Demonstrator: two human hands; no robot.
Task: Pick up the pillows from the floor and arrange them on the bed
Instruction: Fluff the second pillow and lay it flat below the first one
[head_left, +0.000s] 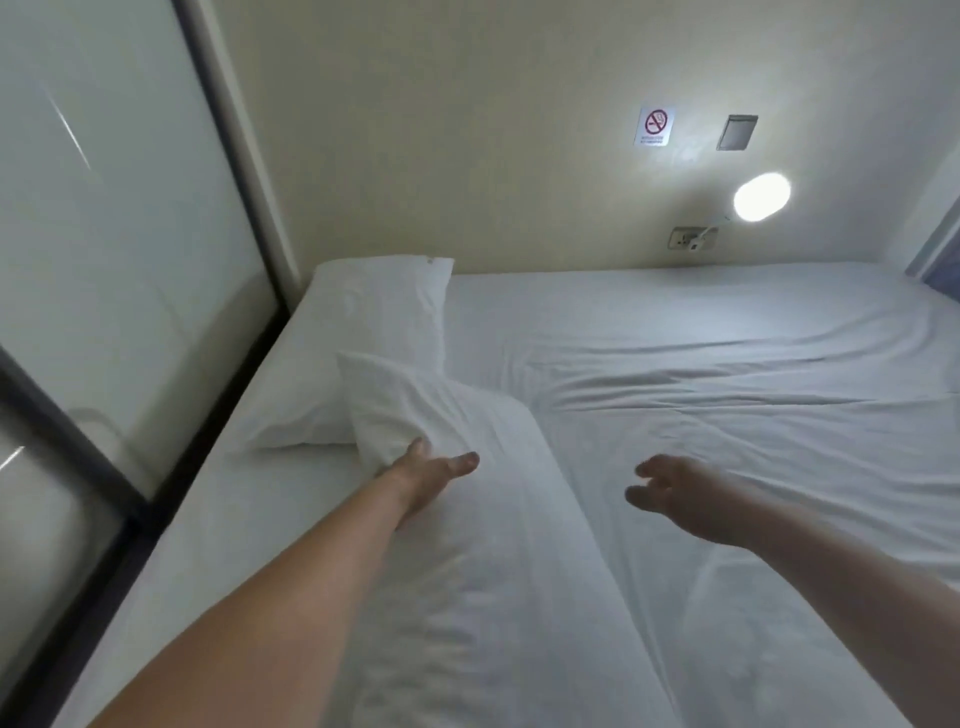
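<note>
A white pillow (358, 332) lies flat at the far left corner of the bed (727, 389), against the wall. A second white pillow (467, 519), long and rumpled, lies in front of it, one corner overlapping the first. My left hand (426, 475) grips the left edge of this second pillow, fingers tucked under its fabric. My right hand (675, 493) hovers above the white sheet to the right of that pillow, fingers spread, holding nothing.
A frosted glass partition with a dark frame (130, 312) runs along the bed's left side. The cream back wall carries a no-smoking sign (654, 126), a switch plate (736, 132), a lit round lamp (761, 196) and a socket (693, 238). Wrinkled sheet covers the right half.
</note>
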